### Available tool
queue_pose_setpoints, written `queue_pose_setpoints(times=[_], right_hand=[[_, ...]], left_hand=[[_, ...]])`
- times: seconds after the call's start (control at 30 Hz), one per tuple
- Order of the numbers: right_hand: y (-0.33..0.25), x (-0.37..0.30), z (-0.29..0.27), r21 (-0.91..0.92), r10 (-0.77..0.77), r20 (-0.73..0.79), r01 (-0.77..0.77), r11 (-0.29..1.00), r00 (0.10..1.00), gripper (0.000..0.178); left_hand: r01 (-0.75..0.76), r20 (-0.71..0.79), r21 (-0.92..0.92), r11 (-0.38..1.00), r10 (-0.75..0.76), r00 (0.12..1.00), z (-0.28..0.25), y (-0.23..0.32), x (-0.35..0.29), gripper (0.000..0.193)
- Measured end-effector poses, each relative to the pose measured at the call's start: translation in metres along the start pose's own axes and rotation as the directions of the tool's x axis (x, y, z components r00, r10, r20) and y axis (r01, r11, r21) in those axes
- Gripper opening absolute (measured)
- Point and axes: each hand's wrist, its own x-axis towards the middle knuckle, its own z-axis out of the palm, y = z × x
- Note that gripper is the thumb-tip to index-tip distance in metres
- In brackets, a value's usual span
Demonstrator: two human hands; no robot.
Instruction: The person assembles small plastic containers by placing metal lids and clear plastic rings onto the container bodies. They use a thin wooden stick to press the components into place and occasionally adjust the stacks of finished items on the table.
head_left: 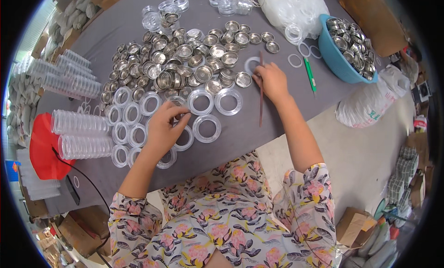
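Note:
My right hand (273,82) pinches a thin brown stick (261,104), which stands out above and below the fingers. A translucent white ring (251,64) lies at its fingertips, partly hidden; whether the fingers touch it I cannot tell. My left hand (165,127) hovers low over rows of clear round plastic lids (206,129), thumb and fingers bent together. What it holds, if anything, is hidden. Beside it lie more clear lids (228,102) and one partly covered lid (178,101). Beyond both hands spreads a heap of small silver metal cups (203,73).
A blue basket (340,67) full of metal cups stands at the right. Near it are a green pen-like tool (310,75), loose white rings (294,61) and a plastic bag (296,9). Stacked clear lids (85,147), a red object (44,145) and a black cable (88,178) lie left.

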Motion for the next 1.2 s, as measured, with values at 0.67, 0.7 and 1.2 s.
queue_pose_setpoints(times=[0.67, 0.7, 1.2], right_hand=[[-0.133, -0.067, -0.041, 0.380, -0.248, -0.340, 0.374, 0.846, 0.907, 0.022], [-0.129, -0.066, -0.040, 0.382, -0.213, -0.317, 0.330, 0.863, 0.924, 0.022], [-0.016, -0.046, -0.025, 0.113, 0.121, -0.162, -0.104, 0.988, 0.979, 0.015]], left_hand=[[-0.296, -0.152, -0.214, 0.931, 0.268, 0.951, 0.024, 0.015, -0.034, 0.023], [-0.340, -0.179, -0.134, 0.931, 0.314, 0.932, 0.025, 0.016, -0.033, 0.023], [-0.513, 0.329, 0.400, 0.759, 0.404, 0.854, 0.024, 0.009, -0.030, 0.016]])
